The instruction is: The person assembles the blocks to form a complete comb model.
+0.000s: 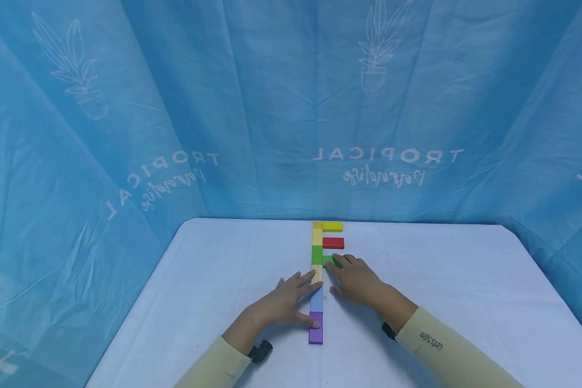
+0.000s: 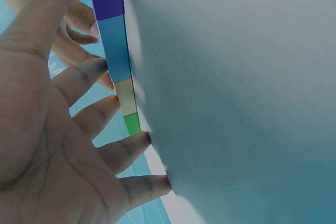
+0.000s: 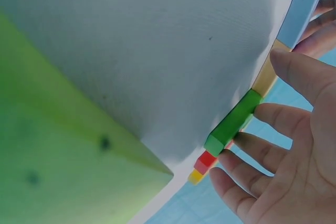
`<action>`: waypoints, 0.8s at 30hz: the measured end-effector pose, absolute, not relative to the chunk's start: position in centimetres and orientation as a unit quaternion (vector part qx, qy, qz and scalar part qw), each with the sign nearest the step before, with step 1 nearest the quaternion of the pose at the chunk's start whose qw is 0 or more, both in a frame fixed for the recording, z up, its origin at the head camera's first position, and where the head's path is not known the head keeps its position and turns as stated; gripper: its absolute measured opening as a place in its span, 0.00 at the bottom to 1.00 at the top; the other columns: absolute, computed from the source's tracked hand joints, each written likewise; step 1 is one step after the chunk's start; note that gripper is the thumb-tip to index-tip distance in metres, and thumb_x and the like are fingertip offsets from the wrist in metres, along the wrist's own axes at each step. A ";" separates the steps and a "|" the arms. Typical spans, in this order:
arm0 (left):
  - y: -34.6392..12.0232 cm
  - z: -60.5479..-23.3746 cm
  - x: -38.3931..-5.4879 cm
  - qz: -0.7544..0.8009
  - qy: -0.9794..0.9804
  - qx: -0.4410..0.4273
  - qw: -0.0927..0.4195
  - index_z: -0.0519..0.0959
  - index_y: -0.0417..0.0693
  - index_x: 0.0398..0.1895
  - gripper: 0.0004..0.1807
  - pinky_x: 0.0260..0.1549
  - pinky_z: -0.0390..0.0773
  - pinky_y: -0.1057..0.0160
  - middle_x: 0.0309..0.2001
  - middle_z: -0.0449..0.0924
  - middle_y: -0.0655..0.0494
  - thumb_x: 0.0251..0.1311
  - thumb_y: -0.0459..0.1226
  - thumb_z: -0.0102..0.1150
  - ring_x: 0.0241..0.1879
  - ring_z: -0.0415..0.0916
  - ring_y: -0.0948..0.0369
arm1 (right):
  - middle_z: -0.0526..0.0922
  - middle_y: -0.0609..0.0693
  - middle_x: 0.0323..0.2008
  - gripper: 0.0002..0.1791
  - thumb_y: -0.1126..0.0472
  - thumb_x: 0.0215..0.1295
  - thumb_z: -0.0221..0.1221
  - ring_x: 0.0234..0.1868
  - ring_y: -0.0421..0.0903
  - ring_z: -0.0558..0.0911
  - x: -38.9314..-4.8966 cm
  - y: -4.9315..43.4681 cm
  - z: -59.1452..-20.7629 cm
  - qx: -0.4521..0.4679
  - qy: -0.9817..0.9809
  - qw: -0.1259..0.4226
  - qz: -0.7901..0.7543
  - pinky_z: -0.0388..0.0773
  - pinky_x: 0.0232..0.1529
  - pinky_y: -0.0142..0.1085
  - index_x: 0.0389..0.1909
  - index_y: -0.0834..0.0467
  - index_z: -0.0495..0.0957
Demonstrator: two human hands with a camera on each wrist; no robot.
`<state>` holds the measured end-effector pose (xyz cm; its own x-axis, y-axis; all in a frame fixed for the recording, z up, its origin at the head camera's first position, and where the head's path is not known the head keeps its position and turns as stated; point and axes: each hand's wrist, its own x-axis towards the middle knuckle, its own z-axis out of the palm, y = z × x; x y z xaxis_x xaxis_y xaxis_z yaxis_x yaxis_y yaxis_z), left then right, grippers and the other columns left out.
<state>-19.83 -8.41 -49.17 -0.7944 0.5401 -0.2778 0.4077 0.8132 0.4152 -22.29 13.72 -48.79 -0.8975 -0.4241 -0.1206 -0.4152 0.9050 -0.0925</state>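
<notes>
A straight column of flat blocks runs toward the far edge: purple [image 1: 316,337] nearest, then blue [image 1: 316,302], plain wood [image 1: 318,274], green [image 1: 317,255], pale yellow [image 1: 317,237] and orange [image 1: 317,224]. My left hand [image 1: 282,303] rests with fingers spread, its thumb on the purple block and fingertips over the blue and wooden ones. On the column's right side, my right hand [image 1: 358,283] touches a second green block [image 3: 236,119] with extended fingers. That block lies crosswise, its end against the column, partly covered by the fingers.
Farther back, a red block [image 1: 333,243] and a yellow block [image 1: 332,227] also stick out rightward from the column, with gaps between them. White cloth [image 1: 456,291] covers the table. Blue printed curtains [image 1: 271,108] hang behind it and along the sides.
</notes>
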 end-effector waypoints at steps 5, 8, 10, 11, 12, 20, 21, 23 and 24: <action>-8.5 -49.1 -19.8 0.171 0.931 0.257 0.196 0.59 0.73 0.78 0.52 0.78 0.45 0.36 0.83 0.45 0.66 0.49 0.66 0.69 0.83 0.41 0.49 | 0.66 0.54 0.76 0.39 0.43 0.64 0.66 0.76 0.57 0.65 -22.2 13.6 -48.8 -0.210 0.975 0.071 -0.035 0.66 0.74 0.56 0.74 0.49 0.67; -8.6 -49.1 -19.7 0.173 0.930 0.258 0.197 0.59 0.72 0.78 0.52 0.78 0.45 0.36 0.83 0.45 0.65 0.49 0.66 0.70 0.83 0.41 0.49 | 0.66 0.54 0.76 0.40 0.43 0.63 0.67 0.76 0.58 0.65 -22.2 13.5 -48.9 -0.206 0.975 0.073 -0.034 0.66 0.74 0.56 0.74 0.49 0.68; -8.6 -49.0 -19.7 0.175 0.930 0.259 0.196 0.59 0.72 0.78 0.52 0.78 0.46 0.35 0.83 0.46 0.65 0.49 0.66 0.70 0.83 0.42 0.49 | 0.66 0.54 0.76 0.40 0.43 0.63 0.68 0.76 0.58 0.65 -22.2 13.4 -48.9 -0.203 0.976 0.073 -0.033 0.66 0.74 0.56 0.74 0.49 0.68; -8.6 -49.0 -19.7 0.175 0.929 0.260 0.195 0.60 0.71 0.78 0.52 0.78 0.46 0.35 0.83 0.46 0.65 0.49 0.66 0.70 0.83 0.42 0.49 | 0.66 0.54 0.76 0.40 0.43 0.62 0.68 0.76 0.58 0.65 -22.2 13.4 -48.9 -0.202 0.976 0.073 -0.033 0.66 0.74 0.56 0.74 0.49 0.68; -8.6 -49.0 -19.7 0.175 0.929 0.260 0.195 0.60 0.71 0.78 0.52 0.78 0.46 0.35 0.83 0.46 0.64 0.49 0.66 0.70 0.82 0.42 0.49 | 0.66 0.54 0.76 0.40 0.42 0.62 0.68 0.76 0.57 0.65 -22.2 13.4 -49.0 -0.202 0.976 0.073 -0.033 0.66 0.74 0.56 0.74 0.49 0.68; -8.6 -48.9 -19.7 0.178 0.928 0.261 0.195 0.60 0.71 0.78 0.52 0.77 0.46 0.34 0.83 0.46 0.63 0.49 0.65 0.70 0.82 0.42 0.49 | 0.61 0.55 0.78 0.43 0.40 0.62 0.67 0.77 0.58 0.63 -22.1 13.7 -48.9 -0.200 0.977 0.067 -0.040 0.64 0.75 0.56 0.76 0.47 0.65; -8.5 -48.8 -19.7 0.178 0.928 0.261 0.195 0.60 0.71 0.78 0.52 0.77 0.46 0.34 0.83 0.47 0.63 0.48 0.65 0.70 0.82 0.42 0.48 | 0.60 0.54 0.78 0.43 0.40 0.62 0.67 0.77 0.58 0.63 -22.1 13.8 -48.8 -0.199 0.977 0.064 -0.042 0.64 0.75 0.56 0.76 0.46 0.64; -8.5 -48.8 -19.7 0.178 0.929 0.260 0.196 0.59 0.71 0.78 0.52 0.77 0.46 0.34 0.83 0.46 0.64 0.49 0.65 0.70 0.82 0.42 0.48 | 0.60 0.55 0.79 0.43 0.40 0.62 0.67 0.77 0.59 0.63 -22.0 14.0 -48.5 -0.196 0.977 0.057 -0.053 0.64 0.75 0.57 0.76 0.46 0.64; -8.5 -48.8 -19.7 0.177 0.929 0.259 0.197 0.59 0.71 0.78 0.52 0.77 0.46 0.34 0.83 0.46 0.65 0.49 0.65 0.70 0.83 0.42 0.48 | 0.60 0.55 0.78 0.43 0.39 0.62 0.66 0.77 0.59 0.63 -21.9 14.2 -48.4 -0.195 0.978 0.053 -0.059 0.64 0.75 0.57 0.76 0.45 0.64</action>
<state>-19.67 -8.51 -48.79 -0.7884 0.5503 -0.2748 0.4103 0.8033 0.4317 -21.89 14.17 -48.41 -0.9187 -0.3866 -0.0811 -0.3741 0.9174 -0.1355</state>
